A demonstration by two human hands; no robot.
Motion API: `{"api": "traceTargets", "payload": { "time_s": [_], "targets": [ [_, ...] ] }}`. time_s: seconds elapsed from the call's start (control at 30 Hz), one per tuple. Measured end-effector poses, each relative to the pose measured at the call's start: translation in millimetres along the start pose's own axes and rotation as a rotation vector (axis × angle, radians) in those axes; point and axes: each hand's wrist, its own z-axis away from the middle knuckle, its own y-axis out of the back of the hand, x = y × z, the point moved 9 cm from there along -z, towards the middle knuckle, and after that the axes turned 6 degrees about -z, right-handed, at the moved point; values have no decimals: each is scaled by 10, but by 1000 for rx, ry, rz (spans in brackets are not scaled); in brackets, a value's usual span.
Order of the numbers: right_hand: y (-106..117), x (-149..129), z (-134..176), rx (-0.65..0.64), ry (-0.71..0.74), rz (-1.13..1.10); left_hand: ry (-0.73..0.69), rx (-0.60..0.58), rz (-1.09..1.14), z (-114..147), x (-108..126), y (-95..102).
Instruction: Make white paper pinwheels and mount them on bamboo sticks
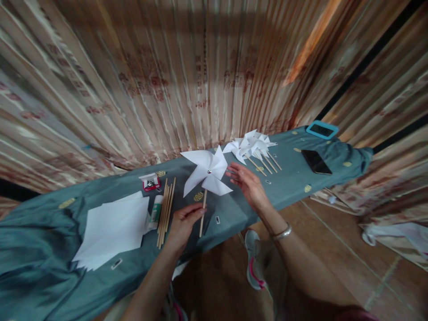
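While the left hand (187, 217) pinches the pale, slim wooden stick (205, 199) low — presumably leaving the white, bladed paper pinwheel (214, 173) free above the blue-green cloth (234, 220) — the right hand (248, 183) hovers alongside, fingers loosely spread, empty.

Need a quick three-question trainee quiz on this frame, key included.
1. Which hand holds a pinwheel by its stick?
2. True or false: the green-and-white tube lies between the paper stack and the loose sticks.
3. Where do the other pinwheels lie? A, on the floor; B, on the cloth; C, under the paper stack.

Key: 1, left hand; 2, true; 3, B.
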Motion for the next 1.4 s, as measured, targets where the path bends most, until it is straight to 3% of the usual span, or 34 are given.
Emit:
{"api": "traceTargets", "payload": {
  "time_s": [0.1,0.27,0.37,0.53,0.63,0.77,0.93,1.0,1.17,1.4],
  "targets": [
    [72,87,-9,49,-58,16,9,-2,61,-8,-25,9],
    [-185,398,160,-142,-363,-101,29,21,213,-20,-20,31],
    [-299,443,231,-182,-424,-200,59,6,272,-3,-11,-4],
    [-322,368,196,-146,-379,-345,74,3,285,13,-21,-25],
    [-367,356,212,-188,-368,-362,73,8,321,-2,-40,-19],
    [-376,358,234,-218,-326,-232,47,-5,346,-20,-27,-22],
    [-137,195,114,-29,-110,-118,72,3,318,-7,-35,-26],
    [-99,136,86,-12,-21,13,84,11,309,1,-40,-24],
    [-240,229,163,-131,-28,279,59,25,257,-10,-30,7],
    [-657,318,465,-524,-242,191,-14,-7,131,-38,-41,14]
  ]
}}
